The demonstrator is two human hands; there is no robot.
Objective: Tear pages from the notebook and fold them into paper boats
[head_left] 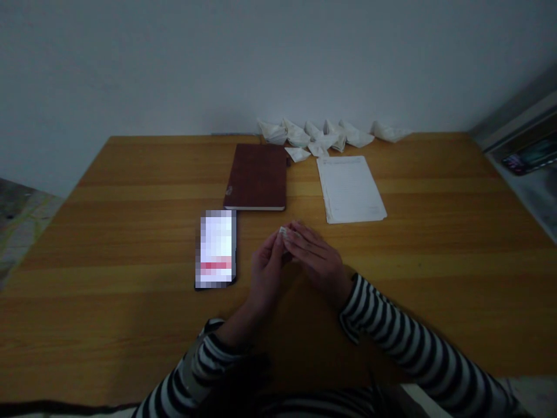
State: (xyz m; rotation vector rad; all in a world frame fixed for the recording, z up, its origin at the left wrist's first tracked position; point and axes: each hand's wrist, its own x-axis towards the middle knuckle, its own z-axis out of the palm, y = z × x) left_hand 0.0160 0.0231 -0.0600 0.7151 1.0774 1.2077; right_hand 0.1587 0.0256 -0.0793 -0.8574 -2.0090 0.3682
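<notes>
Between my two hands a small piece of folded white paper (282, 231) is pinched; only a corner of it shows and the rest is hidden by fingers. My left hand (266, 267) grips it from the left, thumb pressed against it. On the other side, my right hand (317, 258) is closed over the paper with its fingers together, their tips meeting the left thumb and fingers. Both hands are just above the wooden table, right of a phone and below a brown notebook.
The phone (216, 247) lies on the table (130, 232) with its screen lit and blurred. Behind it is the closed brown notebook (257, 177). A stack of lined paper sheets (351, 188) lies to the right. Several folded paper boats (322, 136) line the wall (278, 64).
</notes>
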